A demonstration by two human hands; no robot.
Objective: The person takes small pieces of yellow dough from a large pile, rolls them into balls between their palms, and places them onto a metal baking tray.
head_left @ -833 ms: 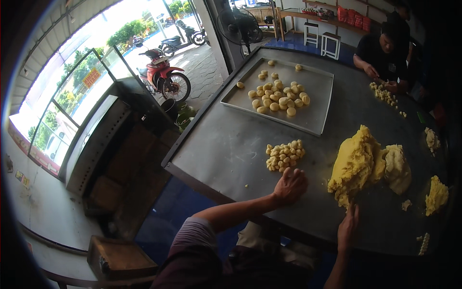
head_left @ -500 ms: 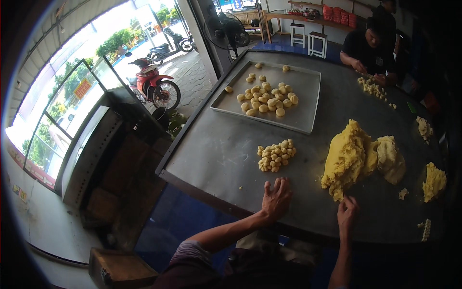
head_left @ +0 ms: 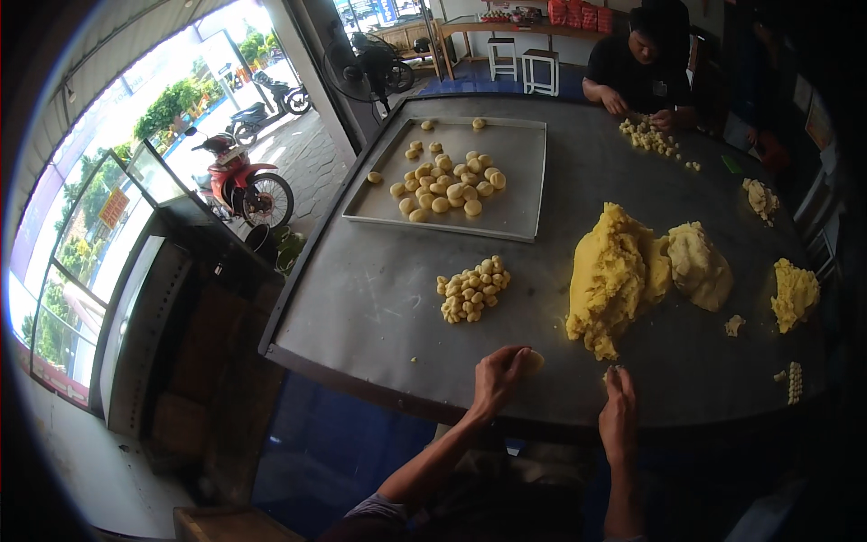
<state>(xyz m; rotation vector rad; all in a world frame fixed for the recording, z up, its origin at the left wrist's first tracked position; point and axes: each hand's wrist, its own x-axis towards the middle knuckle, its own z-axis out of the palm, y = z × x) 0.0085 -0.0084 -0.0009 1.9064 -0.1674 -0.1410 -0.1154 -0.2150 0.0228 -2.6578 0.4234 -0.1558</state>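
My left hand [head_left: 497, 379] is closed on a flattened pale-yellow dough piece [head_left: 535, 363], which shows past its fingertips just over the table. To its right, my right hand [head_left: 619, 405] has its fingers pinched together, and a small yellowish bit shows at the tips. Right above that hand stands a big crumbly mass of yellow dough [head_left: 601, 280], apart from the fingers. A paler, smoother dough lump [head_left: 700, 265] leans against its right side. Beyond my left hand lies a pile of small dough balls [head_left: 473, 289].
A shallow metal tray [head_left: 533, 203] with several larger round dough balls stands farther back on the metal table [head_left: 361, 307]. Smaller dough lumps [head_left: 795, 294] lie at the right. Across the table a person [head_left: 639, 72] handles small dough pieces [head_left: 648, 137].
My right hand has drawn back from the lower tip of the yellow mass. My left hand has lifted from the table and now holds the flattened dough piece. The whole view has shifted right.
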